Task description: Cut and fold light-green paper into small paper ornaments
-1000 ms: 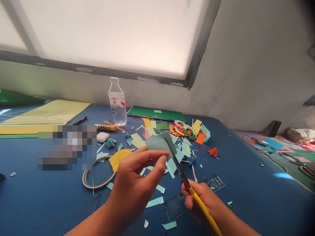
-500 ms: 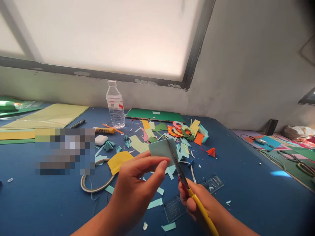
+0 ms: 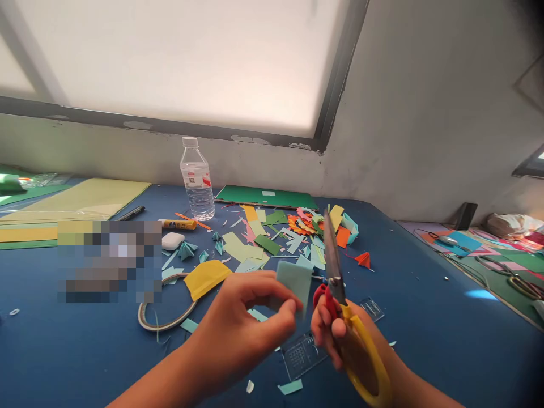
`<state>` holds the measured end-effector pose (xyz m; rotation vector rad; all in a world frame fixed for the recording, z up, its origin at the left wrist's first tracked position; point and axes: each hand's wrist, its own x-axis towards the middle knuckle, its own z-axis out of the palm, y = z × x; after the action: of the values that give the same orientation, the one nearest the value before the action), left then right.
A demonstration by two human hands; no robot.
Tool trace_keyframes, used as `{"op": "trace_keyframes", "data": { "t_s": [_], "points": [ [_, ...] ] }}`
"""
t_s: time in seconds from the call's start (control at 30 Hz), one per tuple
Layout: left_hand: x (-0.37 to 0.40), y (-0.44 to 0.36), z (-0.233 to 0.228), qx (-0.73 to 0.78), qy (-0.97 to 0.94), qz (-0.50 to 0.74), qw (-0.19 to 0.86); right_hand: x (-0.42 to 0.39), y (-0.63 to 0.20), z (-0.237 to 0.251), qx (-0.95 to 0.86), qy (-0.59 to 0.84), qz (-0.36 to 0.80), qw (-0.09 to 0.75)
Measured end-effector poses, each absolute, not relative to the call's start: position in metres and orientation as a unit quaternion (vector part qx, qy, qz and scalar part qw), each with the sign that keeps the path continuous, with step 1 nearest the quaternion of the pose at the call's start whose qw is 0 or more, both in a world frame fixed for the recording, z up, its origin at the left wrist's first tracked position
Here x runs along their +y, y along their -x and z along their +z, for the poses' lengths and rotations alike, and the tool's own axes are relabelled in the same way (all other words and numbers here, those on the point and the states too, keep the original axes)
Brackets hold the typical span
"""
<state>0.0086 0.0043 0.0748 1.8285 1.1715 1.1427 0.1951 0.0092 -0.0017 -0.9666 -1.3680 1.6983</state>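
Observation:
Between thumb and fingers, my left hand [image 3: 255, 328] pinches a small light blue piece of paper [image 3: 295, 281], held upright above the table. My right hand [image 3: 335, 328] grips scissors [image 3: 335, 260] with yellow and red handles. Their blades point up and look closed, just right of the paper and apart from it. Below the hands lies a clear plastic ruler [image 3: 302, 356], partly covered by my right hand. Light blue paper strips [image 3: 290, 387] and a yellow folded paper [image 3: 207, 277] lie near my left hand.
A water bottle [image 3: 198, 184] stands at the back beside a green board [image 3: 266, 196]. Colored paper scraps [image 3: 242, 249] and paper gears [image 3: 300, 224] cover the middle. A glue stick [image 3: 181, 224], a white case [image 3: 173, 242] and a tape roll [image 3: 165, 327] sit to the left.
The scissors have come off the paper and swung more upright, to the right. My left hand has turned the light blue paper and moved it slightly down and right.

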Motion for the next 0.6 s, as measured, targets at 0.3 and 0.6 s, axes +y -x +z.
{"op": "trace_keyframes", "data": {
  "t_s": [0.3, 0.6],
  "points": [
    [-0.005, -0.011, 0.074, 0.417, -0.777, 0.281, 0.379, 0.004, -0.200, 0.010, -0.558, 0.359, 0.588, 0.463],
    [0.005, -0.014, 0.067, 0.439, -0.729, 0.382, 0.361, 0.008, -0.205, 0.005, -0.552, 0.398, 0.550, 0.485]
  ]
}}
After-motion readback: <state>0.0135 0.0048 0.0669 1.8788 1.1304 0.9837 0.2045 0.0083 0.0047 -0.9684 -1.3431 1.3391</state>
